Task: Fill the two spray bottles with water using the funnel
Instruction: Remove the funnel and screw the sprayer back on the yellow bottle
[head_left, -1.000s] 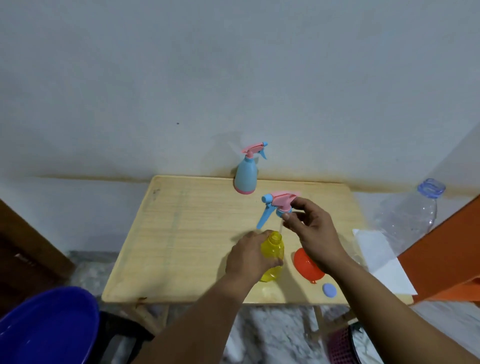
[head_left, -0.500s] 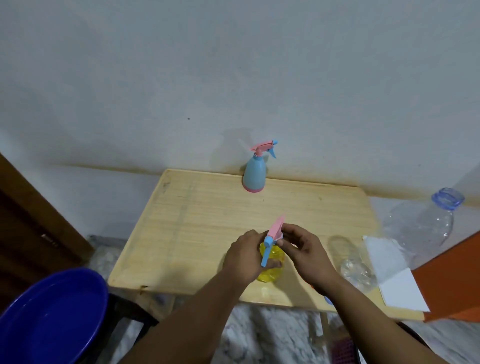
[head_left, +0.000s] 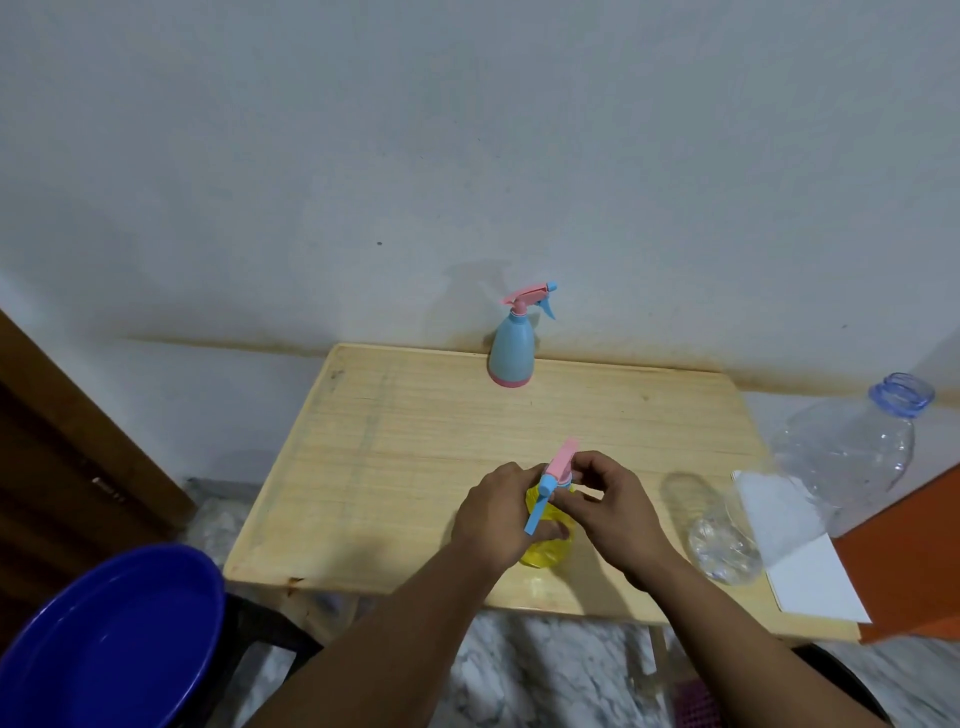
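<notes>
A yellow spray bottle (head_left: 546, 551) stands near the front edge of the wooden table (head_left: 395, 457). My left hand (head_left: 493, 519) wraps around its body. My right hand (head_left: 608, 504) grips the neck of the pink and blue spray head (head_left: 556, 475), which sits on top of the yellow bottle with its blue trigger pointing toward me. A second spray bottle (head_left: 513, 348), light blue with a pink head, stands upright at the table's back edge by the wall. The orange funnel is hidden behind my right arm.
A clear plastic bottle (head_left: 711, 530) lies on the table to the right of my hands, beside a white sheet of paper (head_left: 795, 551). A large clear water jug (head_left: 852, 447) stands further right. A blue basin (head_left: 104, 644) sits low at the left.
My right hand brought the spray head down from above onto the yellow bottle's neck. The view has shifted, and the funnel and small blue cap are now out of sight.
</notes>
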